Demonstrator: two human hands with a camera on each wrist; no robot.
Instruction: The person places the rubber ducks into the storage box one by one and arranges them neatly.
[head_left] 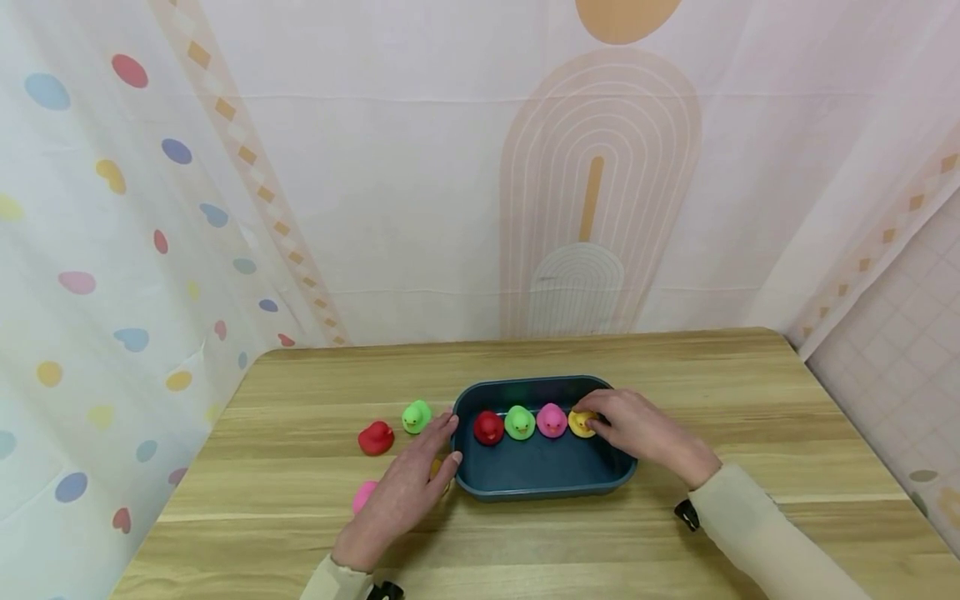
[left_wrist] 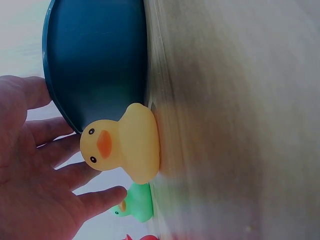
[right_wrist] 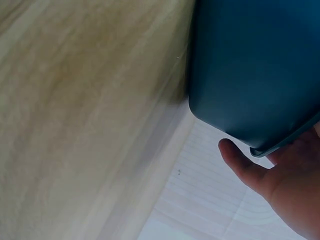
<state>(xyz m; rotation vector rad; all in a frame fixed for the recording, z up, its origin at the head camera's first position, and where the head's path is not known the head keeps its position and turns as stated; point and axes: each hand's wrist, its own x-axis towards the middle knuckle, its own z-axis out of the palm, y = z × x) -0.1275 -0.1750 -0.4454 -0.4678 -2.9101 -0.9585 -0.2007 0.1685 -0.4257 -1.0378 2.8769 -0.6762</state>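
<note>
In the head view a dark blue tray (head_left: pixel 525 475) holds a row of rubber ducks: a red duck (head_left: pixel 489 427), a green duck (head_left: pixel 520 422), a pink duck (head_left: pixel 552 421) and, at the right end, a yellow duck (head_left: pixel 581 424). My right hand (head_left: pixel 648 432) reaches over the right rim and pinches that yellow duck between thumb and fingers. At the tray's left end, my left hand (head_left: pixel 405 483) rests its loosely spread fingertips on the rim. Under its palm another yellow duck (left_wrist: pixel 142 145) stands on the table beside the tray, mostly hidden from the head view.
Left of the tray, a second green duck (head_left: pixel 416 417) and a second red duck (head_left: pixel 376 438) sit on the wooden table (head_left: pixel 750 400). Another pink duck (head_left: pixel 363 495) is partly covered by my left hand. A patterned curtain (head_left: pixel 405 183) hangs behind the table's far edge.
</note>
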